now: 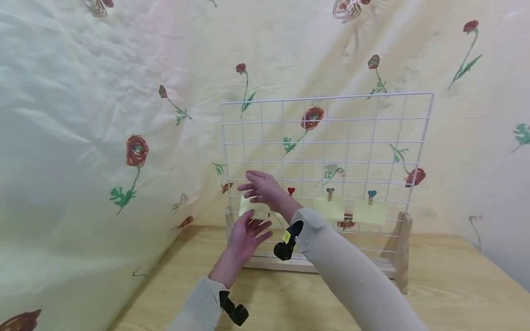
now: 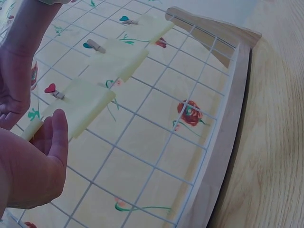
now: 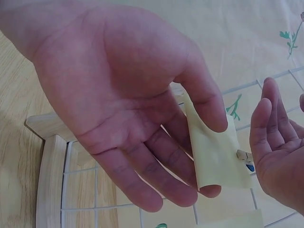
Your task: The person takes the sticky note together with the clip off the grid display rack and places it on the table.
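Observation:
Pale yellow paper notes hang in a row on a white wire grid (image 1: 327, 98), each visible clip being a small wooden clothespin with a heart. My left hand (image 1: 244, 236), palm up, pinches the leftmost note (image 1: 251, 209) lightly at its lower edge. In the right wrist view that note (image 3: 213, 156) curls between the thumb (image 3: 209, 99) and the fingers behind it, and a blue-hearted clothespin (image 3: 244, 156) sits at its upper edge. Beside this clothespin, my right hand (image 1: 269, 191) has its fingers extended and spread, holding nothing.
Further right hang a note with a red-hearted clothespin (image 2: 52, 89) and two notes (image 1: 329, 209) with teal-hearted ones. Wooden feet (image 1: 401, 253) support the grid on a wood-grain table (image 1: 455, 271). A flowered cloth (image 1: 136, 193) covers the walls behind and at left.

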Motion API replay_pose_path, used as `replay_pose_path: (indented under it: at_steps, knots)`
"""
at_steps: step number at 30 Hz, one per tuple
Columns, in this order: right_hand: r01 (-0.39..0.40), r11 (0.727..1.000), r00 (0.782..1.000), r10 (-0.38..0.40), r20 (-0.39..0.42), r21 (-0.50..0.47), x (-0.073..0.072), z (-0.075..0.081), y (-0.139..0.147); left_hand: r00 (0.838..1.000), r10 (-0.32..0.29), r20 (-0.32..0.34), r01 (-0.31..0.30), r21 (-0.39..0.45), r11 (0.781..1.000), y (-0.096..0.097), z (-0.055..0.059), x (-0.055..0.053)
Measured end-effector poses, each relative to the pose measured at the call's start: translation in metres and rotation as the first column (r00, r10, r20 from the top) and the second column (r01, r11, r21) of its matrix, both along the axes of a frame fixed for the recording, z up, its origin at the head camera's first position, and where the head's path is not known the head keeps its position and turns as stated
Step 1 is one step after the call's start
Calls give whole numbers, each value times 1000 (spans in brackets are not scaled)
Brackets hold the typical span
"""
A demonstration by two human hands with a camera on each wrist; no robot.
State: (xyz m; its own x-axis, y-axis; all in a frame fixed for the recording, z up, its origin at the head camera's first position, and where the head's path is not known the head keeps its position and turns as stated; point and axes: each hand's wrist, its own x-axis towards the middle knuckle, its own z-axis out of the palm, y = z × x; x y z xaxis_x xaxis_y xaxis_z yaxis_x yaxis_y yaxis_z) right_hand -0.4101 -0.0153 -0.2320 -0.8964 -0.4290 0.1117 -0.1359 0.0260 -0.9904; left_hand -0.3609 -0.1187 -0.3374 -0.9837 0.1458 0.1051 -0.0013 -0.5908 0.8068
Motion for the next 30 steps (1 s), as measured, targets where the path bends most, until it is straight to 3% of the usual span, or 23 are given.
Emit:
replay_pose_path:
  at_steps: [8,14,21,30]
  knots:
    - [46,999,999,-46,21,4,-2,-5,-1,1000,-18,-2,18,16,1000,2,-3,1]
    - [85,996,996,-85,-12,8,2,-6,-5,1000,-21,-12,21,8,1000,1,-2,2]
    - [103,994,990,-107,-94,-42,5,-27,-2,999,-33,-21,33,2,999,0,-4,2]
    - [114,991,991,-119,-67,-67,6,-41,6,1000,3,-14,-3,-26,1000,-3,-4,0]
